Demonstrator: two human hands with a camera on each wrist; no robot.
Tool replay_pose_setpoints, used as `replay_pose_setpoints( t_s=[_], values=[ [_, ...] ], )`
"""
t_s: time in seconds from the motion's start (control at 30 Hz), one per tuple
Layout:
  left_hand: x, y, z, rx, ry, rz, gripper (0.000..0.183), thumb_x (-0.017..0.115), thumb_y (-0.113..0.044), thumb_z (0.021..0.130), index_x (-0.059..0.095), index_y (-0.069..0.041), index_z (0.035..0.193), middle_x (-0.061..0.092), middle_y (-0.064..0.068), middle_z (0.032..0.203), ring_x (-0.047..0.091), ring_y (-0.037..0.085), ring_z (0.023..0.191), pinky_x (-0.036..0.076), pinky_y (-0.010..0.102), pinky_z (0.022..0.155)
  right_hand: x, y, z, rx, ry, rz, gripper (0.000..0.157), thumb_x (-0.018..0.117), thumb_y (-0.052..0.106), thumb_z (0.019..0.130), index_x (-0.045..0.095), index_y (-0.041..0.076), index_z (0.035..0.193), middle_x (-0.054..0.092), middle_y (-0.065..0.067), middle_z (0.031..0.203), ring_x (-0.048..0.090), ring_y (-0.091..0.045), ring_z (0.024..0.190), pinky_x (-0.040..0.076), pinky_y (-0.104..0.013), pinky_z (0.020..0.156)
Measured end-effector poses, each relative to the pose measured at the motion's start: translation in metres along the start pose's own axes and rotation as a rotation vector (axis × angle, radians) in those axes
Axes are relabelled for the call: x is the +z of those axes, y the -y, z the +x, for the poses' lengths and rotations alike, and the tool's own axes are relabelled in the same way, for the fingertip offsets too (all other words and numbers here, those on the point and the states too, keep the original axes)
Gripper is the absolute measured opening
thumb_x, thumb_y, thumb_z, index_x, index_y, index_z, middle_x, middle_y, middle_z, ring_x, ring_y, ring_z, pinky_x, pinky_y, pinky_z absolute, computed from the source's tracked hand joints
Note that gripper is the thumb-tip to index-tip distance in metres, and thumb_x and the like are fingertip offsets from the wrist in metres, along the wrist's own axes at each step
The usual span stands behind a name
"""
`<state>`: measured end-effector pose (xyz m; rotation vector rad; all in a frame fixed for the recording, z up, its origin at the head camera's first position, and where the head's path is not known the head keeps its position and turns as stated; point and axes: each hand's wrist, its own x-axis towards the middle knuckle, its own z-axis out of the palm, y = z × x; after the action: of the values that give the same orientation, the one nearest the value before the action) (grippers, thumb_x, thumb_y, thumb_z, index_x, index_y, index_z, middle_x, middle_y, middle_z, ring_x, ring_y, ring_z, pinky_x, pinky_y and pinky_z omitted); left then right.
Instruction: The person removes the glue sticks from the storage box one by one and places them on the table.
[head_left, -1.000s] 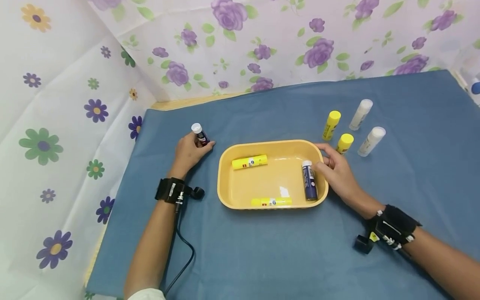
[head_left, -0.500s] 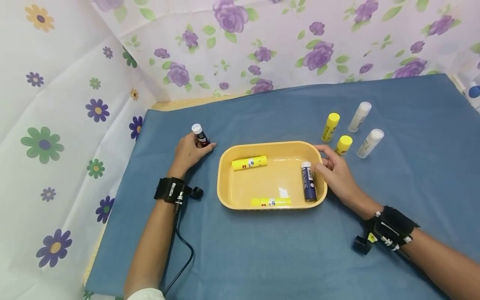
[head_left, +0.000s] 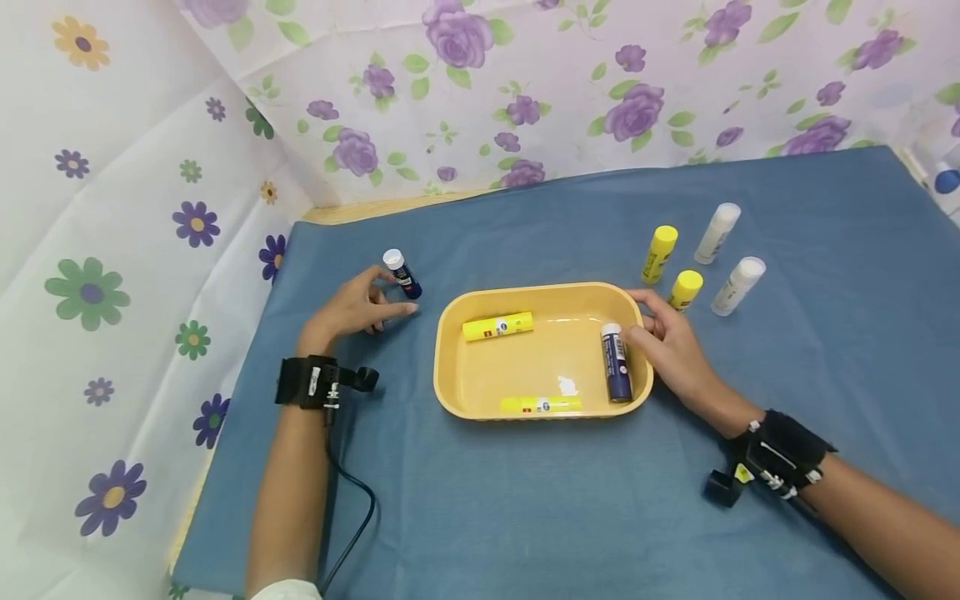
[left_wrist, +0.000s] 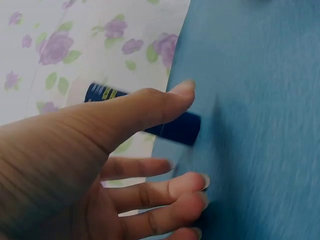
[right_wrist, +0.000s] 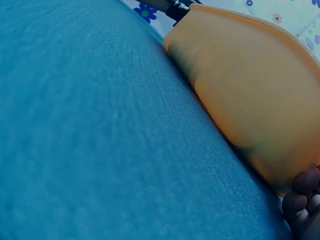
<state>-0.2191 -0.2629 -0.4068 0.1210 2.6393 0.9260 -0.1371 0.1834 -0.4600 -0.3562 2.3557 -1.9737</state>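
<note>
A dark blue glue stick (head_left: pixel 402 274) with a white cap stands upright on the cloth at the left. My left hand (head_left: pixel 352 308) is just beside it, thumb and fingers spread apart; in the left wrist view the thumb passes in front of the blue tube (left_wrist: pixel 175 129). At the centre sits a yellow plastic basin (head_left: pixel 540 292). My right hand (head_left: pixel 678 354) grips its right rim, thumb over the inner side and fingers outside. Inside lie another blue glue stick (head_left: pixel 617 363) near the right end and two yellow glue sticks, one toward the back (head_left: pixel 498 326), one along the front wall (head_left: pixel 542 404).
Right of the basin, two yellow glue sticks (head_left: pixel 660 253) and two white glue sticks (head_left: pixel 717 233) stand upright. A blue cloth (head_left: pixel 525 500) covers the table, with flowered sheets (head_left: pixel 465 100) behind and at the left. A cable (head_left: pixel 360 517) trails from the left wrist camera.
My left hand has let go of the blue glue stick and drawn back a little to the left, leaving it upright. My right hand and the basin have stayed in place.
</note>
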Motion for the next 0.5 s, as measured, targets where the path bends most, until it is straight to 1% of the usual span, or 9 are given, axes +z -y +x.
replay_pose_setpoints(
  t_s=[0.1,0.2,0.23,0.37,0.43,0.5],
  values=[
    [-0.003,0.007,-0.002,-0.013,0.008,-0.037,0.071,0.072,-0.055,0.081,0.047,-0.014,0.133,0.062,0.016,0.083,0.061,0.029,0.07,0.051,0.039,0.065,0.001,0.0,0.001,-0.004,-0.002,-0.008,0.044,0.054,0.004,0.096,0.049,0.007,0.139,0.05,-0.015,0.057,0.056,-0.022,0.041,0.046,-0.029,0.038],
    [-0.003,0.014,-0.002,-0.026,-0.005,-0.094,0.067,0.073,-0.055,0.08,0.05,-0.016,0.13,0.062,0.015,0.083,0.059,0.028,0.069,0.051,0.037,0.064,0.002,-0.001,0.001,-0.006,0.004,-0.014,0.044,0.054,0.005,0.096,0.049,0.008,0.139,0.048,-0.015,0.057,0.055,-0.022,0.041,0.046,-0.029,0.039],
    [-0.003,0.016,-0.001,-0.028,-0.014,-0.107,0.066,0.073,-0.055,0.079,0.051,-0.017,0.129,0.062,0.015,0.082,0.058,0.027,0.068,0.051,0.037,0.064,0.002,-0.001,0.001,-0.008,0.006,-0.008,0.044,0.054,0.005,0.096,0.049,0.007,0.139,0.051,-0.015,0.058,0.057,-0.022,0.043,0.047,-0.03,0.039],
    [0.0,0.019,0.0,0.002,-0.041,-0.132,0.062,0.074,-0.053,0.079,0.054,-0.018,0.127,0.06,0.016,0.079,0.057,0.028,0.066,0.05,0.036,0.062,0.002,-0.001,0.001,-0.019,0.007,0.002,0.045,0.053,0.004,0.096,0.047,0.004,0.14,0.06,-0.017,0.064,0.063,-0.022,0.048,0.051,-0.031,0.042],
    [0.001,0.019,0.0,0.014,-0.054,-0.14,0.06,0.074,-0.052,0.079,0.055,-0.018,0.125,0.06,0.016,0.079,0.057,0.028,0.065,0.05,0.037,0.062,0.002,-0.001,0.001,-0.022,0.005,-0.002,0.045,0.053,0.004,0.096,0.046,0.003,0.141,0.06,-0.016,0.064,0.063,-0.022,0.048,0.051,-0.031,0.043],
    [0.001,0.019,0.0,0.01,-0.058,-0.149,0.059,0.075,-0.052,0.079,0.056,-0.017,0.123,0.06,0.016,0.079,0.056,0.029,0.066,0.049,0.037,0.062,0.002,-0.001,0.0,-0.02,0.004,-0.01,0.045,0.053,0.004,0.097,0.046,0.004,0.141,0.058,-0.015,0.062,0.062,-0.021,0.047,0.05,-0.031,0.042]
  ],
)
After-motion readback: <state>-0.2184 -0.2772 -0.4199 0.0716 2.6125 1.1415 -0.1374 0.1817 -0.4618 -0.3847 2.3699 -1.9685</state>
